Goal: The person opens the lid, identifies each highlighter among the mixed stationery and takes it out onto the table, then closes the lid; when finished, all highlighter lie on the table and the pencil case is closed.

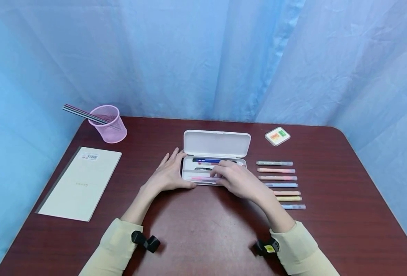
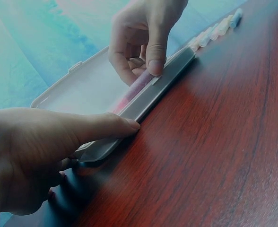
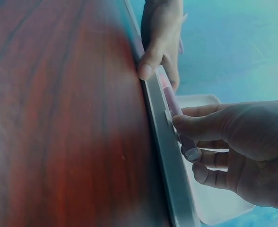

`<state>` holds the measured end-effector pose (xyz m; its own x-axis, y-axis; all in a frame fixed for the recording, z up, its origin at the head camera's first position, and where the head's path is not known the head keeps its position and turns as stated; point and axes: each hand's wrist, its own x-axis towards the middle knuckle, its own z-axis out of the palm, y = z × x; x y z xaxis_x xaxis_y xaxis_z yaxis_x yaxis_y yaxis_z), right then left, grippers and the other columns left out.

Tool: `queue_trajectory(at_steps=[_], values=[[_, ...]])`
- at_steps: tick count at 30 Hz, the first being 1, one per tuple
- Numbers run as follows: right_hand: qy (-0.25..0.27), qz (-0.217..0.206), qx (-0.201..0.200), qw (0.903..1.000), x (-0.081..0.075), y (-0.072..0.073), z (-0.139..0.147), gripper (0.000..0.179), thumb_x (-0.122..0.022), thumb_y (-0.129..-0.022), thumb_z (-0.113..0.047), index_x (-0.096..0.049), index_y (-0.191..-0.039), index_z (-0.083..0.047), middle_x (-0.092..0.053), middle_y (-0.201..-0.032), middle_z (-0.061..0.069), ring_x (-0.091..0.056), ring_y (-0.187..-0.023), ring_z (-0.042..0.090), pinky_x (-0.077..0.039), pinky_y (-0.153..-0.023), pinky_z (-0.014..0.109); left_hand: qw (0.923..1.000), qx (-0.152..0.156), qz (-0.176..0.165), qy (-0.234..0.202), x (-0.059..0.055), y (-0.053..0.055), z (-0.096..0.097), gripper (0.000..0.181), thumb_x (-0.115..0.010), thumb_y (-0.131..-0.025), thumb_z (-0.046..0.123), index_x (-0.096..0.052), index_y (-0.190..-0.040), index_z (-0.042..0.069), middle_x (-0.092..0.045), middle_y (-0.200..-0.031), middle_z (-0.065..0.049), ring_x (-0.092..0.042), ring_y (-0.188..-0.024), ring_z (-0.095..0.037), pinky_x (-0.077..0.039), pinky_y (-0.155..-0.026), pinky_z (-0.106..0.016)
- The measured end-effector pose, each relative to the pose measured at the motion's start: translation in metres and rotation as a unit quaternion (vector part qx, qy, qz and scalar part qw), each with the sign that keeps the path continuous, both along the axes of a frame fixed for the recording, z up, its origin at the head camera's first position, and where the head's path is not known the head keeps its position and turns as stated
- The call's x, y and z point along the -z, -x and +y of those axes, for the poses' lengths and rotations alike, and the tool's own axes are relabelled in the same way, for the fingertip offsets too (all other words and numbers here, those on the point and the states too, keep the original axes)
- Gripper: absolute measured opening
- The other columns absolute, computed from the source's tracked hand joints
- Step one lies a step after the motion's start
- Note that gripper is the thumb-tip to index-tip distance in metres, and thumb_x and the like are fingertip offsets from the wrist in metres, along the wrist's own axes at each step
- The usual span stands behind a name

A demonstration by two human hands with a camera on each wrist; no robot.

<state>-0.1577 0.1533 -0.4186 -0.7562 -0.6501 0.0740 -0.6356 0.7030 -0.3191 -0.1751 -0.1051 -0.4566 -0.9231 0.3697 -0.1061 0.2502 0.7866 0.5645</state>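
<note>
An open white pencil case [image 1: 217,142] lies at mid-table, its lid tipped back. My left hand [image 1: 167,174] grips its left end, thumb along the front edge and fingers spread round the side. Over the right part of the front compartment, my right hand [image 1: 239,180] pinches a pink highlighter pen [image 3: 171,100] between thumb and fingers; the pen lies lengthwise along the case's front wall. Behind it in the case are a blue pen [image 1: 210,160] and a short dark-and-green item [image 1: 202,169], partly covered by the right hand in the head view.
Several pastel highlighter pens [image 1: 276,170] lie in a column right of the case, the lower ones partly behind the right forearm. A small white card-like pack [image 1: 277,136] sits at back right. At left are a cream notebook [image 1: 80,188] and a pink mesh cup [image 1: 113,134] holding thin sticks [image 1: 82,113].
</note>
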Motion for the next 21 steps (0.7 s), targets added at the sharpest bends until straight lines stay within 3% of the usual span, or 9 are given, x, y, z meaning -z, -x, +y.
queue_trajectory(at_steps=[6, 15, 21], values=[[0.012, -0.008, 0.026, 0.9996, -0.009, 0.002, 0.019, 0.012, -0.071, -0.097, -0.018, -0.075, -0.108, -0.021, -0.071, -0.104, -0.005, -0.064, -0.093, 0.011, -0.055, -0.08, 0.035, 1.0, -0.002, -0.006, -0.004, 0.0, -0.001, 0.0, 0.102, -0.086, -0.071, 0.05, -0.038, -0.151, 0.009, -0.033, -0.167, -0.012, -0.016, -0.162, -0.033, -0.01, -0.134, -0.052], [0.049, -0.011, 0.043, 0.9978, -0.013, -0.008, 0.094, 0.019, -0.078, -0.091, -0.012, -0.075, -0.106, -0.023, -0.063, -0.091, -0.014, -0.055, -0.078, 0.001, -0.05, -0.067, 0.021, 1.0, -0.004, -0.006, -0.003, -0.001, 0.0, 0.001, 0.103, -0.087, -0.071, 0.05, -0.038, -0.151, 0.009, -0.032, -0.169, -0.011, -0.015, -0.163, -0.031, -0.01, -0.134, -0.05], [0.048, -0.015, 0.038, 0.998, -0.018, -0.02, 0.131, 0.026, -0.081, -0.086, -0.007, -0.074, -0.101, -0.028, -0.065, -0.094, -0.019, -0.057, -0.084, -0.003, -0.052, -0.067, 0.022, 0.9999, -0.008, -0.008, -0.005, 0.0, 0.0, 0.0, 0.102, -0.087, -0.071, 0.049, -0.038, -0.151, 0.01, -0.034, -0.167, -0.011, -0.016, -0.163, -0.031, -0.01, -0.134, -0.05]])
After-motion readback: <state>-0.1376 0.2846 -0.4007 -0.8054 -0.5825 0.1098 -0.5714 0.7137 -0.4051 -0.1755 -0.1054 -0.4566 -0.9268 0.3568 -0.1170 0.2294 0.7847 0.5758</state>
